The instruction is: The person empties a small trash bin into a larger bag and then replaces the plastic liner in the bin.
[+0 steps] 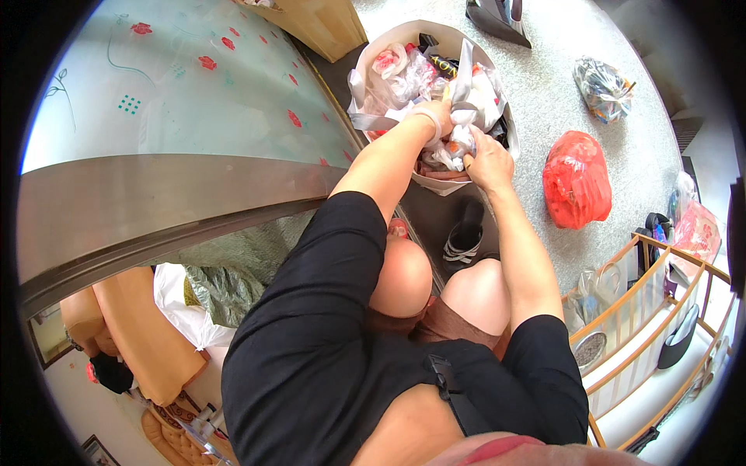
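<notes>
A large white bag (pixel 376 58) with grey strap handles stands on the floor in front of me, filled with bunched plastic bags. My left hand (pixel 438 116), a pale band around its wrist, reaches into the bag's middle beside a grey handle (pixel 464 76); its fingers are partly hidden among the plastic. My right hand (pixel 488 160) is at the near right side of the contents, its fingertips against a knotted white plastic bag (pixel 461 140). Clear and pinkish plastic bags (pixel 402 73) fill the left of the large bag, and a black packet with lettering (pixel 444 65) lies at the back.
Right of the large bag, a full red plastic bag (pixel 577 179) and a tied clear bag (pixel 603 90) lie on the speckled floor. A wooden rack (pixel 629 291) with shoes stands at the lower right. A cardboard box (pixel 326 26) and a glass sliding door (pixel 192 87) are at the left.
</notes>
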Motion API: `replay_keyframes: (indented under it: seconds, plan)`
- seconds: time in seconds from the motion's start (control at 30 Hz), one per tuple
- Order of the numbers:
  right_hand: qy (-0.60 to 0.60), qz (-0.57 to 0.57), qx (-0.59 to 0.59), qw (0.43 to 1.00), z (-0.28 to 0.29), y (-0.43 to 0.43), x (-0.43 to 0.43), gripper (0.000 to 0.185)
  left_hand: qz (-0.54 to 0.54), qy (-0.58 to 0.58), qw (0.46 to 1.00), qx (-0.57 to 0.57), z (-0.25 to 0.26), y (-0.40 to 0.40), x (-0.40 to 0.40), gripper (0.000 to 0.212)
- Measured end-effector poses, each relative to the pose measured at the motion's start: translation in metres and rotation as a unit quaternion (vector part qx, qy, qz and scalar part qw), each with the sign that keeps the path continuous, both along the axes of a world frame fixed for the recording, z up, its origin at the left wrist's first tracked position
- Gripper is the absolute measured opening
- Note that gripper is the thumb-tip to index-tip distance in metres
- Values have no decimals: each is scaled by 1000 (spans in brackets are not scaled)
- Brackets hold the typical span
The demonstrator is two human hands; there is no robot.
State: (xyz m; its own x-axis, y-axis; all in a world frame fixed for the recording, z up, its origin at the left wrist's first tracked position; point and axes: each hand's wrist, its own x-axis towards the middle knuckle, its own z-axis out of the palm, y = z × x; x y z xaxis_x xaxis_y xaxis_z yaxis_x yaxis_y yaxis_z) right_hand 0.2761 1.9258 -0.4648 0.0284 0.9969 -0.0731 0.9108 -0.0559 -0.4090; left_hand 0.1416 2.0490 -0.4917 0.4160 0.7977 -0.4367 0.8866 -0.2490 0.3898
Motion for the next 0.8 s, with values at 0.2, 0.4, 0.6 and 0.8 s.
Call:
replay_keyframes:
  seconds: [0.2, 0.4, 0.6, 0.8]
  plan:
    - [-44, 3, -87, 995, 16, -2, -9, 53, 5, 91, 996, -1, -7, -34, 8, 50]
    - [-26, -8, -35, 999, 7, -3, 1, 52, -3, 89, 996, 7, -22, -28, 6, 63]
    - [-2, 0, -58, 998, 29, 0, -26, 51, 225, -289, 853, -371, -30, 45, -71, 49]
    - [-16, -13, -75, 997, 15, 0, -4, 51, 263, -84, 935, 222, 5, 82, -55, 49]
